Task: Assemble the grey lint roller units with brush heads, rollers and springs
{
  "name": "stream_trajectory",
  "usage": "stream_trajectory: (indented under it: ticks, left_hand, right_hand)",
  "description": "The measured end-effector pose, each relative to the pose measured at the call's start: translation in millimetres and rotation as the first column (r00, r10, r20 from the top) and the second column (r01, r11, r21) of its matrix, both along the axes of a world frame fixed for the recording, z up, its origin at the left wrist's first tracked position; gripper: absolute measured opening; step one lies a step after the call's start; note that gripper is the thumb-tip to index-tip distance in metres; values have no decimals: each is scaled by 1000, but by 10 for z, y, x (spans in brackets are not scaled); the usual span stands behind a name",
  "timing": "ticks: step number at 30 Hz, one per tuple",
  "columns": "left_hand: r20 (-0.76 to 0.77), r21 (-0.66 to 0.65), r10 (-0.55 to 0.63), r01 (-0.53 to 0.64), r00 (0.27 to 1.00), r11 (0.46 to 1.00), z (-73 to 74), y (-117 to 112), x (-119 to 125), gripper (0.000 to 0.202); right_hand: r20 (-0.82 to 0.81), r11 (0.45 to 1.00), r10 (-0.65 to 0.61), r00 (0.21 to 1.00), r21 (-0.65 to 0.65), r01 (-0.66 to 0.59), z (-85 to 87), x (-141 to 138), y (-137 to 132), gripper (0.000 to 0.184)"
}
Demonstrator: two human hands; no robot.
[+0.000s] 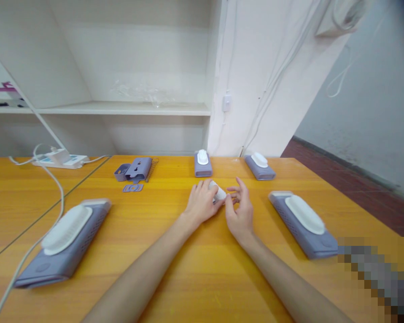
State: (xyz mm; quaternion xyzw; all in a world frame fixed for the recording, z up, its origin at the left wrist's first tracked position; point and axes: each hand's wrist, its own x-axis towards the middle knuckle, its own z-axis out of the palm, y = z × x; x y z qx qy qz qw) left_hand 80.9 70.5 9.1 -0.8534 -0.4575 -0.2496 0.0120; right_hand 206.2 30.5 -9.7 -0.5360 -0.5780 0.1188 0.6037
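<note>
My left hand is closed over a small white oval piece, which looks like the white parts lying on the purple-grey cases; most of it is hidden under my fingers. Just to its right, my right hand has its index finger raised and its other fingers loosely bent. The right thumb tip is close to the piece's end, and I cannot tell whether it touches. Beyond the hands stands a purple-grey case with a white ridged part on top.
Larger purple-grey cases with white oval tops lie left and right. A smaller one is at the back right. Back left are an opened purple housing, a spring and flat pieces. A power strip trails a white cable.
</note>
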Motion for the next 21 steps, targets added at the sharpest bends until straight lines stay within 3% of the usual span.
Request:
stream_trajectory:
  ticks: [3,7,11,14,18,21]
  left_hand:
    - [58,-35,-85,87,995,996,-68,-14,137,26]
    - [157,-29,-221,229,962,973,-78,-53,230,44]
    - [189,-52,-150,163,970,985,-65,-76,242,40]
    - [223,-75,-138,158,965,985,-90,-47,209,44]
    - [205,-165,-254,289,945,943,-112,32,66,75]
    - [144,-282,-232,265,962,922,-49,94,-156,111]
  right_hand:
    - [-3,1000,-11,1000,8,11,11,-5,-12,51]
    - [-12,999,-29,1000,14,29,20,-3,-23,53]
    - [41,997,-64,997,51,62,26,5,-15,50]
    - [145,993,-68,987,102,53,31,9,1,39]
    - [270,995,-10,963,98,-17,21,16,27,27]
    - [382,999,0,924,40,-16,7,11,37,25]
